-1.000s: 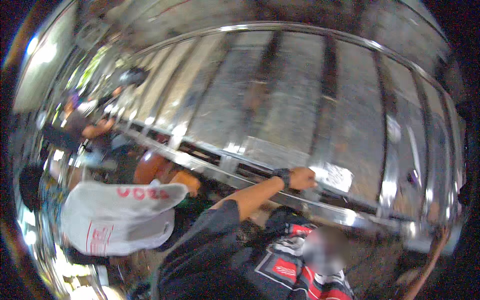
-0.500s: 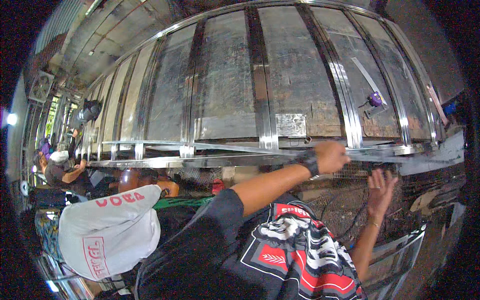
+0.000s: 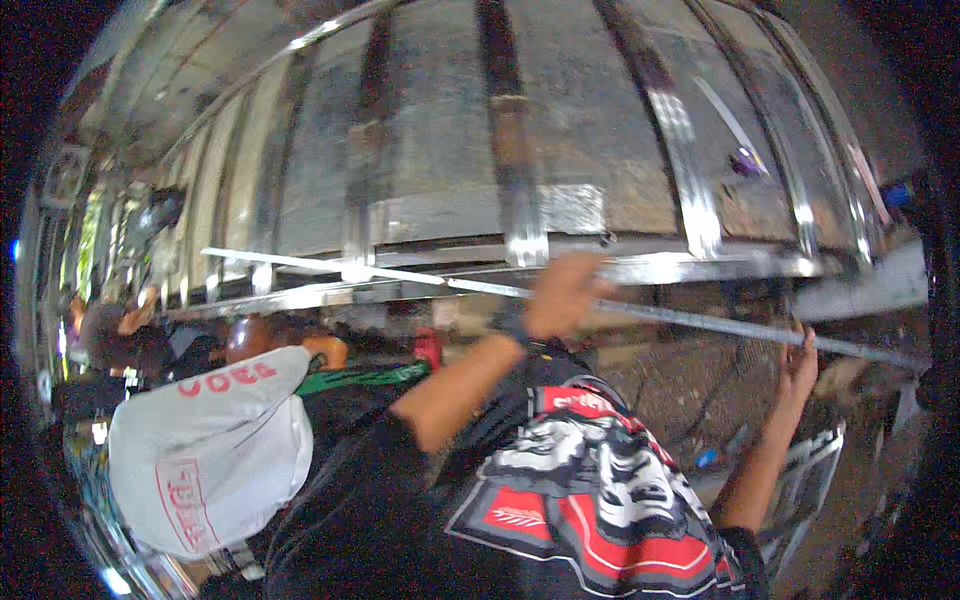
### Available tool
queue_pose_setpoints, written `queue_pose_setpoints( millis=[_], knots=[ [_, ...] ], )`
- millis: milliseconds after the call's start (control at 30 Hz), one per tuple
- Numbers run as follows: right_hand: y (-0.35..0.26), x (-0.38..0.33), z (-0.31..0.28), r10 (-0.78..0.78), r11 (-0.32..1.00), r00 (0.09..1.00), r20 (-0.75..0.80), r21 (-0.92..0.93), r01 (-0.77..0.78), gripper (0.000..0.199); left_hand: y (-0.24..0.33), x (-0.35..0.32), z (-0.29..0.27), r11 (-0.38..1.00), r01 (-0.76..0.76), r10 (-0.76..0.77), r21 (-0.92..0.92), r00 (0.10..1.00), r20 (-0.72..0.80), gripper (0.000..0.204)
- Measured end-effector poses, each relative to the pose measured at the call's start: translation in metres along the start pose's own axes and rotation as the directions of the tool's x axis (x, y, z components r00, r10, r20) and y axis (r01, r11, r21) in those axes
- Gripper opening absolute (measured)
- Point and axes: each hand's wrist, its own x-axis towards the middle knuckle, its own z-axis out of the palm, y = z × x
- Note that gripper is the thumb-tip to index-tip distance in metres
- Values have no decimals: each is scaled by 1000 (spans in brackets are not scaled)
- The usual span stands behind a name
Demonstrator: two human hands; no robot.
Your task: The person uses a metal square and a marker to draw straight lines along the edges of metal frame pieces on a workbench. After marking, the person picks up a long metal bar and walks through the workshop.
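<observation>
The long thin bar (image 3: 690, 322) now hangs just under the ceiling frame (image 3: 520, 250). The left hand (image 3: 562, 295) is closed tight around it. The right hand (image 3: 800, 362) has come up to touch it; I cannot tell its grip

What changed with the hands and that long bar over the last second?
The right hand rose from low at the right edge up to the long metal bar, which now slants down to the right, clear of the ceiling frame. The left hand stays raised, gripping the bar. The person in the white cap is still at the left.
</observation>
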Motion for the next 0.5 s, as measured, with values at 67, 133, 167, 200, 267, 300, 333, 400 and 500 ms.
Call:
queue_pose_setpoints(
  millis=[67,133,167,200,267,300,333,400,500],
  knots=[
    [-13,19,-16,78,997,993,90,-26,-75,48,-42,-33,-53,975,206,-210,85,976,49,44],
    [-13,18,4,-2,999,1000,-25,-38,1,48,-101,-69,-80,942,269,-277,200,961,16,44],
    [-18,13,0,-4,1000,998,-59,-31,2,48,-92,-66,-91,931,304,-328,203,940,97,44],
    [-20,17,3,4,1000,998,-64,-26,-6,47,-96,-71,-92,937,242,-276,251,955,110,43],
    [-25,22,-5,47,999,999,-16,-17,-47,40,-101,-76,-88,933,115,-172,342,975,142,41],
    [-26,20,-13,51,999,998,-26,-10,-52,39,-87,-66,-84,935,58,-132,350,973,190,42],
    [-29,20,-13,52,999,998,-24,-3,-52,38,-77,-57,-78,952,92,-160,292,963,217,43],
    [-25,7,-1,65,996,992,-110,73,-58,30,-61,-43,-61,973,150,-197,174,936,293,44],
    [-21,19,-20,46,997,996,70,53,-50,28,-54,-26,-34,970,141,-206,199,912,355,46]
  ],
)
